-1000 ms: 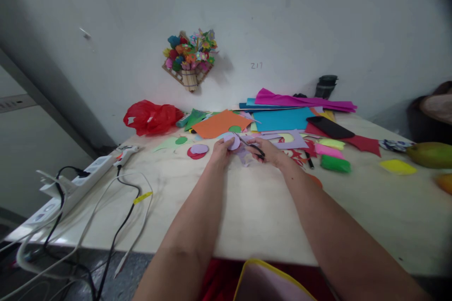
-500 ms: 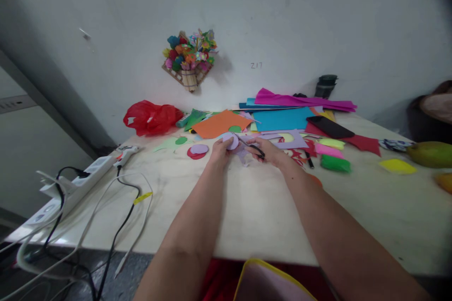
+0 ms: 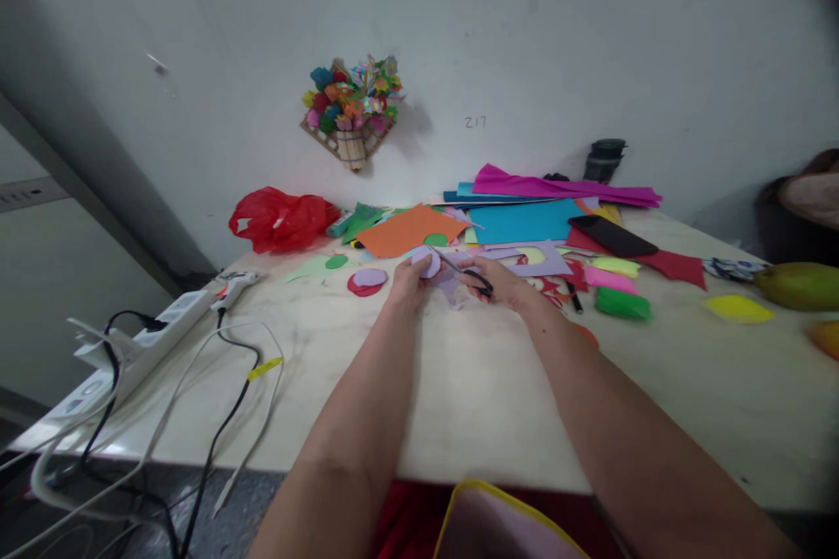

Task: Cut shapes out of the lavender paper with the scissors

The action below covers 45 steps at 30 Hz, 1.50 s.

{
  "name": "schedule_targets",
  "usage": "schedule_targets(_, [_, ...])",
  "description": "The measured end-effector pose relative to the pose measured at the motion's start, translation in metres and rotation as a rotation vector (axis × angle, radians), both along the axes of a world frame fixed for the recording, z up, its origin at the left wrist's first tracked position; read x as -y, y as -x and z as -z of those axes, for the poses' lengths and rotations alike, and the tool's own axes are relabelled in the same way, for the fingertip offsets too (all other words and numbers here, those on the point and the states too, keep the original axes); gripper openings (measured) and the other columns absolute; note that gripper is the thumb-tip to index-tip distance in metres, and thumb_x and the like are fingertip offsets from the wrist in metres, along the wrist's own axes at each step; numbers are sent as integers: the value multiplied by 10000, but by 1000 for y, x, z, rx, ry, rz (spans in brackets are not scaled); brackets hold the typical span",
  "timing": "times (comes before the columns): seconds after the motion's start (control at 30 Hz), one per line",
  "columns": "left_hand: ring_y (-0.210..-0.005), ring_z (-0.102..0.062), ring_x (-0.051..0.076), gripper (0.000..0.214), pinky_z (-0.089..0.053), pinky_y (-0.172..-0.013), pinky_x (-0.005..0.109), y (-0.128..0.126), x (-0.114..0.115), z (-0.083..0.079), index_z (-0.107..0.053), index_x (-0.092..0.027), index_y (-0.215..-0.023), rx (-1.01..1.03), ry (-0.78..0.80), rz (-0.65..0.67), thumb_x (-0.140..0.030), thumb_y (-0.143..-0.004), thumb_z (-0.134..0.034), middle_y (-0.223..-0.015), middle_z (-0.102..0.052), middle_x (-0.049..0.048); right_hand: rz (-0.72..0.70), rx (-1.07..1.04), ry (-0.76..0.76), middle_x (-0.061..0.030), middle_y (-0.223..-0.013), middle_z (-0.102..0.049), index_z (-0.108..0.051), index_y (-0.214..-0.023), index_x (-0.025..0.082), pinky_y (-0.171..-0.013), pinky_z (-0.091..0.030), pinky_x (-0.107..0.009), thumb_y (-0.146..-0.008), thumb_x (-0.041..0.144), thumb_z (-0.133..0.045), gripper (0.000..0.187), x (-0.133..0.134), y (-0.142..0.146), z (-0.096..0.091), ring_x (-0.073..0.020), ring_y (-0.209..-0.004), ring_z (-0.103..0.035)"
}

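Note:
Pinched in my left hand [image 3: 407, 282] is a round lilac paper piece [image 3: 426, 262], held up over the middle of the table. My right hand [image 3: 493, 279] is closed around the black handles of a pair of scissors [image 3: 481, 281], whose blades point left toward the edge of the lilac piece. Lilac scraps [image 3: 452, 288] lie just below the blades. To the left of my left hand, a lilac circle [image 3: 370, 277] rests on a red circle [image 3: 363, 289]. A lilac sheet with cut-outs [image 3: 556, 259] lies behind my right hand.
An orange sheet [image 3: 399, 233], a blue sheet [image 3: 524, 223] and a phone [image 3: 613, 236] lie at the back. A red plastic bag [image 3: 281, 223] is back left. The power strip [image 3: 157, 332] and its cables run along the left. Small coloured packs [image 3: 622, 303] and a green fruit [image 3: 800, 286] are right.
The scissor blades look slightly more apart from the lilac piece's edge, and the piece has turned a little in my left hand. Everything else stays put.

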State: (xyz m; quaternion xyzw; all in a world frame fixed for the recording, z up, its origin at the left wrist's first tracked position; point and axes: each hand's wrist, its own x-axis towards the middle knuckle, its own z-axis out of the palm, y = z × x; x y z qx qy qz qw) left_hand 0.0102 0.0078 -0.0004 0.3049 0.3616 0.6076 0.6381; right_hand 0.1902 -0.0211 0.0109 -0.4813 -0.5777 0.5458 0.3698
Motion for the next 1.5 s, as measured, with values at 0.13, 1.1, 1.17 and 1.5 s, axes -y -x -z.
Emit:
schedule_targets(0.13, [-797, -758, 241, 141, -638, -772, 345, 0, 0, 1, -691, -67, -898, 0, -8, 11, -58, -774, -757, -835, -751, 136, 22, -26, 10, 80, -452, -530, -584, -1057, 200, -353, -258, -201, -779, 400, -708, 364, -1, 1, 2, -92, -320, -394])
schedule_targets(1.1, [-736, -755, 233, 197, -651, -768, 397, -2, -2, 5, -684, -84, -937, -27, -31, 16, -83, -756, -762, -810, -754, 115, 44, 8, -4, 86, -435, -525, -575, -1061, 191, -351, -254, -184, -744, 360, -779, 414, 3, 6, -3, -83, -341, -389])
schedule_targets(1.17, [-738, -753, 231, 144, -650, -776, 390, -2, -1, 4, -682, -81, -904, -33, -32, 17, -75, -773, -741, -796, -750, 117, 40, 0, -7, 87, -441, -524, -576, -1052, 192, -350, -259, -189, -743, 358, -779, 406, 4, 6, -4, -85, -343, -386])
schedule_targets(1.5, [-791, -759, 238, 222, -652, -773, 363, -3, -1, 2, -685, -82, -962, 3, -2, -18, -63, -759, -773, -852, -746, 123, 15, -7, -30, 85, -442, -525, -588, -1050, 194, -342, -253, -194, -741, 358, -769, 393, -1, 3, 3, -89, -333, -395])
